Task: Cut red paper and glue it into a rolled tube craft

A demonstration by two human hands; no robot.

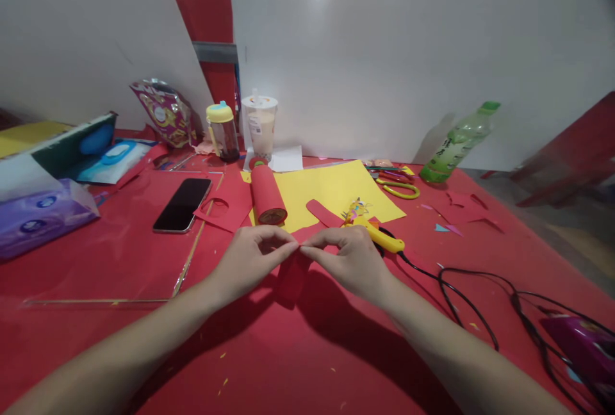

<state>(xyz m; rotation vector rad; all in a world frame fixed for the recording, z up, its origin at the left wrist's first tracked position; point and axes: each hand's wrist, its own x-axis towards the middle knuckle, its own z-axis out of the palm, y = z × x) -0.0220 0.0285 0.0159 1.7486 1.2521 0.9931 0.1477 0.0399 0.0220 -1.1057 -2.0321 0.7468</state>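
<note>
My left hand [259, 256] and my right hand [348, 258] meet at the middle of the table, thumb and forefinger of each pinched together. Between them they hold the upper edge of a red paper strip [292, 277], whose lower part hangs toward the tabletop. Just beyond my left hand lies a red paper-covered roll [268, 196], its round end facing me. Past the right hand rests a yellow hot glue gun [384, 237], partly hidden by the fingers. A red rounded paper piece [324, 214] lies on a yellow paper sheet [331, 187] behind both hands.
A phone [183, 205], a brown-lined clear sheet and cut red paper [223, 210] lie left. At the back stand a yellow-lidded bottle [223, 133] and a drink cup [261, 127]. Yellow-handled scissors [401, 191], a green bottle [456, 146] and black cable [480, 271] are right.
</note>
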